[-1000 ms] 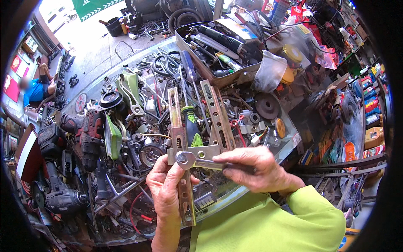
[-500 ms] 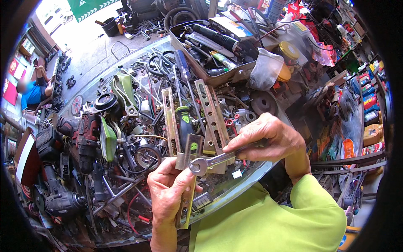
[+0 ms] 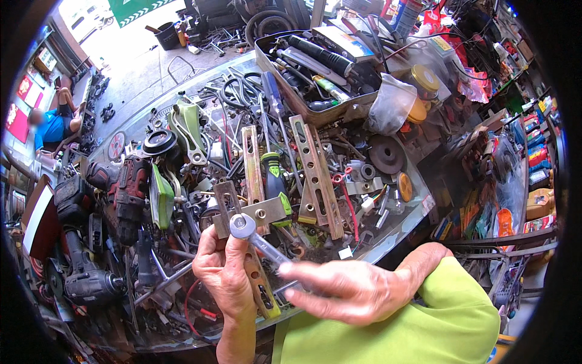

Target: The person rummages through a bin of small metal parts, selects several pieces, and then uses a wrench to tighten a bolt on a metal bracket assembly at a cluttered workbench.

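Observation:
My left hand [image 3: 225, 276] is closed round a slotted metal bracket [image 3: 259, 285], with a flat metal plate [image 3: 267, 211] crossing its upper part. Over the joint, close to my left thumb, lies the round head of a wrench [image 3: 244, 227]. Its handle slants down to my right hand [image 3: 357, 291], whose fingers are slightly smeared by motion and grip the handle's end. Whatever fastener sits under the wrench head is hidden. Beyond the bracket, a green-and-black handled screwdriver [image 3: 276, 182] lies between two long slotted metal bars, one left [image 3: 252, 159] and one right [image 3: 316, 176].
A glass-topped table [image 3: 403, 239] is crowded with loose parts. Cordless power tools, including a red-black drill [image 3: 128, 197], lie at the left. A metal tray [image 3: 357, 103] of tools stands at the back. A person in blue [image 3: 53, 128] sits at the far left.
The wrench has swung round, its handle now pointing toward me at lower right. My right hand has moved down and left; my left hand has shifted slightly left with the bracket.

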Action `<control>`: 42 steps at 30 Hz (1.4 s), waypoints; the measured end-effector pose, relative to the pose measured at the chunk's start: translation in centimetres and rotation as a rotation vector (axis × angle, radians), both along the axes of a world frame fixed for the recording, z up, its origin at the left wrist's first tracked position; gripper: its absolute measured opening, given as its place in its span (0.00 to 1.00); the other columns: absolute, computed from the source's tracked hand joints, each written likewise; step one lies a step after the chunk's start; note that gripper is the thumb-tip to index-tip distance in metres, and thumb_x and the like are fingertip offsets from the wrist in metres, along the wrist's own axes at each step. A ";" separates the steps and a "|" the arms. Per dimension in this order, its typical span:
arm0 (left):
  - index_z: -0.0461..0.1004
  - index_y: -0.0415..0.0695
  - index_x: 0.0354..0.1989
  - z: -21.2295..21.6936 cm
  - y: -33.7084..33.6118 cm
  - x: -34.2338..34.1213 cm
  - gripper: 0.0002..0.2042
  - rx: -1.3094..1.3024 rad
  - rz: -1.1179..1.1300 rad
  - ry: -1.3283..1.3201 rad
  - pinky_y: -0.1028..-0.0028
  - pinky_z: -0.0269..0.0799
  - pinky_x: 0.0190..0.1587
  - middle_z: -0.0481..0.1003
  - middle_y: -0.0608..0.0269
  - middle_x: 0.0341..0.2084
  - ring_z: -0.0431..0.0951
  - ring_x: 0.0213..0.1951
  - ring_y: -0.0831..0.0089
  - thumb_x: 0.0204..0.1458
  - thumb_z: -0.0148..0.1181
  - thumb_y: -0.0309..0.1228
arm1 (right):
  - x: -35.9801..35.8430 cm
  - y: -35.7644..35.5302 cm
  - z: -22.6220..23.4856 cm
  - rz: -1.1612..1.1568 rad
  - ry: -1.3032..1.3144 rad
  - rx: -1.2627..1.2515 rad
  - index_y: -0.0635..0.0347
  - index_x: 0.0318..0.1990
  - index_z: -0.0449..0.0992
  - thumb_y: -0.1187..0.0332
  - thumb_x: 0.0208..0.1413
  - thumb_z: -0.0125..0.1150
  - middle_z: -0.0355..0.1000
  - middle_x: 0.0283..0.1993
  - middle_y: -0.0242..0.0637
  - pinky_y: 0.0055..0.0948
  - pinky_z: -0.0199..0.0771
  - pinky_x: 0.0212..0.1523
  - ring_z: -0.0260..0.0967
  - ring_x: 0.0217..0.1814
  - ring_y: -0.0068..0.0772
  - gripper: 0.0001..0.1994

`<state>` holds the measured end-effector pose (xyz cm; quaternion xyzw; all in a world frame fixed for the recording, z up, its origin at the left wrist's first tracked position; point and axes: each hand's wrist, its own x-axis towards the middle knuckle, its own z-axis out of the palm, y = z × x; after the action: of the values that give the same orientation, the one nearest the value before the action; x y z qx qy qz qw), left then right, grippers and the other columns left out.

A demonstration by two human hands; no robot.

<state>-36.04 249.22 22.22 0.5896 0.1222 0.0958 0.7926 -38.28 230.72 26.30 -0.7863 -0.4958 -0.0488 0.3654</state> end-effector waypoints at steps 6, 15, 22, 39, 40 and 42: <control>0.70 0.33 0.39 0.4 0.0 -0.6 0.09 0.005 -0.031 -0.045 0.79 0.75 0.26 0.77 0.60 0.29 0.75 0.25 0.81 0.54 0.57 0.25 | 1.0 2.8 3.4 0.162 -0.338 0.003 0.72 0.30 0.74 0.69 0.37 0.58 0.70 0.41 0.59 0.31 0.76 0.31 0.70 0.29 0.33 0.13; 0.72 0.34 0.41 0.3 -1.2 -1.9 0.11 0.158 -0.157 0.012 0.77 0.75 0.26 0.76 0.59 0.29 0.76 0.26 0.74 0.50 0.61 0.25 | 9.6 9.5 5.9 0.245 0.317 0.091 0.70 0.22 0.70 0.70 0.40 0.64 0.71 0.26 0.42 0.31 0.69 0.22 0.68 0.22 0.34 0.11; 0.73 0.33 0.39 1.5 -0.1 -0.4 0.10 -0.169 -0.339 0.049 0.78 0.76 0.25 0.76 0.61 0.26 0.74 0.22 0.80 0.50 0.61 0.25 | 15.8 5.8 4.5 -0.224 0.978 0.350 0.68 0.22 0.75 0.69 0.47 0.64 0.70 0.18 0.36 0.18 0.58 0.13 0.62 0.15 0.19 0.10; 0.73 0.35 0.38 0.0 1.6 0.0 0.08 -0.419 -0.213 0.141 0.79 0.77 0.25 0.77 0.58 0.26 0.76 0.19 0.76 0.52 0.59 0.26 | 3.5 -0.9 -0.7 -0.117 0.298 0.519 0.68 0.48 0.73 0.67 0.46 0.69 0.73 0.28 0.36 0.17 0.65 0.16 0.65 0.17 0.19 0.22; 0.73 0.35 0.38 -0.2 1.8 -0.2 0.08 -0.421 -0.208 0.147 0.79 0.77 0.25 0.77 0.59 0.26 0.76 0.20 0.76 0.52 0.59 0.26 | 3.5 -1.1 0.5 0.004 0.253 0.357 0.68 0.46 0.74 0.66 0.43 0.72 0.73 0.28 0.38 0.18 0.66 0.16 0.66 0.17 0.21 0.23; 0.73 0.35 0.38 0.1 1.1 0.0 0.08 -0.363 -0.208 0.131 0.82 0.72 0.23 0.75 0.63 0.24 0.74 0.20 0.80 0.52 0.60 0.25 | 2.8 -0.1 -0.3 0.022 -0.252 0.275 0.67 0.40 0.76 0.69 0.42 0.69 0.71 0.24 0.32 0.18 0.63 0.15 0.64 0.16 0.19 0.17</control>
<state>-36.05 250.37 22.30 0.4517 0.1270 -0.0486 0.8818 -35.48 230.66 26.02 -0.7113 -0.5348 -0.2104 0.4047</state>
